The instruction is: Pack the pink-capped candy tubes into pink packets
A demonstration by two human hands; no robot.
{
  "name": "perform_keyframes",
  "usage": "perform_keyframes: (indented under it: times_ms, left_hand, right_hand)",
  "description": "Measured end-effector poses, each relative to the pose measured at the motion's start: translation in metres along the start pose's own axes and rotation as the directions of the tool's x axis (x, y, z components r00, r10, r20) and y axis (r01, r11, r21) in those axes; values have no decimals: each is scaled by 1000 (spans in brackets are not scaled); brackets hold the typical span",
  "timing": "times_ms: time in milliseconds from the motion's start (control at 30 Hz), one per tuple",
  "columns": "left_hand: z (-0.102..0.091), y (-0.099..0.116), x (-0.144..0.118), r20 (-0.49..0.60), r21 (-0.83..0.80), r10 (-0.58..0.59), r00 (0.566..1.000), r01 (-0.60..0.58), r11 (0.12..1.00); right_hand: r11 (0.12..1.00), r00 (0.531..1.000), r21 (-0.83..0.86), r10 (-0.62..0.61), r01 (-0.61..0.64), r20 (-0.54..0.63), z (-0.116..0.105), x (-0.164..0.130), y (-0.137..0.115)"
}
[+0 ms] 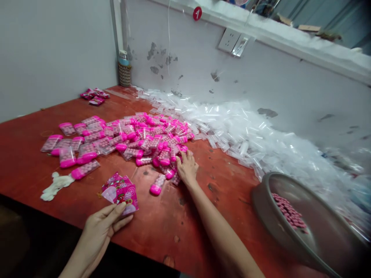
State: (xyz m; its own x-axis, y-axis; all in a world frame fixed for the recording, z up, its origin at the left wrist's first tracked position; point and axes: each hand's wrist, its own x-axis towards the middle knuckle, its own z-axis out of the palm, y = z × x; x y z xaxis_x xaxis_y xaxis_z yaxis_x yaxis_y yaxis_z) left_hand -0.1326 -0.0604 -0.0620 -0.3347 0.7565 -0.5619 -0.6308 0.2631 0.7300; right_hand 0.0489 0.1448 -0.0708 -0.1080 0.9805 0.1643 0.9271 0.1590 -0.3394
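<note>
Head view, right hand (188,166) on pink-capped tubes (139,141), left hand (101,227) pinching pink cards (121,192)

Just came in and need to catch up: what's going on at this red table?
A person's left hand holds a small stack of pink printed packets at the red table's near edge. The right hand rests on the heap of pink-capped clear candy tubes. Empty clear tubes lie piled along the wall; a grey bowl holds pink candies.

Glossy plastic tubes (139,139); worn red wooden table (162,227).
</note>
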Motion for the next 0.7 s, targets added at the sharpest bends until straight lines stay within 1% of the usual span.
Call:
perform_keyframes:
  times_ms: [67, 133, 233, 267, 300, 367, 400, 467, 533, 567, 600, 633, 700]
  left_hand:
    - [-1, 0, -2, 10, 1, 22, 1000, -22, 1000]
    - [-3, 0, -4, 13, -3, 38, 999, -38, 999]
    - [-9, 2, -9, 4, -20, 47, 999, -47, 999]
    - [-12, 2, -12, 1, -26, 49, 999, -49, 998]
    - [-15, 3, -14, -2, -29, 48, 999, -48, 998]
    - [-21, 4, -19, -11, -38, 44, 999, -45, 998]
    - [-24, 5, -21, -13, -47, 41, 999, -42, 998]
    - [-30, 7, -25, -18, -75, 32, 999, -34, 997]
    - [-34, 8, -27, -30, -110, 26, 999, -29, 993]
    - [-35, 8, -28, -40, -128, 22, 999, -27, 991]
    - [-37, 8, -28, -51, -144, 19, 999, -26, 989]
    - [-38, 8, -28, -60, -160, 17, 998, -26, 987]
    - [-39, 7, -27, -71, -193, 12, 997, -26, 981]
  right_hand:
    - [1000, 1000, 27, -4, 4, 8, 3, -13, -11]
    - [995, 998, 91, -51, 48, 28, 4, -22, -18]
    - [958, 989, 260, -139, 120, 57, -2, -31, -17]
    - [938, 987, 319, -154, 133, 40, -7, -34, -14]
    - [917, 988, 372, -156, 146, -3, -13, -38, -11]
    - [875, 978, 438, -167, 207, -128, -26, -48, -5]
    - [855, 971, 464, -179, 233, -158, -32, -54, -3]
    - [826, 957, 484, -261, 288, -123, -43, -68, -2]
    - [823, 925, 441, -376, 357, -47, -50, -80, -4]
    - [837, 912, 393, -409, 380, -11, -53, -85, -7]
    - [863, 909, 329, -416, 384, 31, -54, -90, -9]
    - [898, 917, 249, -392, 363, 77, -55, -94, -12]
    - [961, 946, 66, -275, 267, 172, -55, -100, -20]
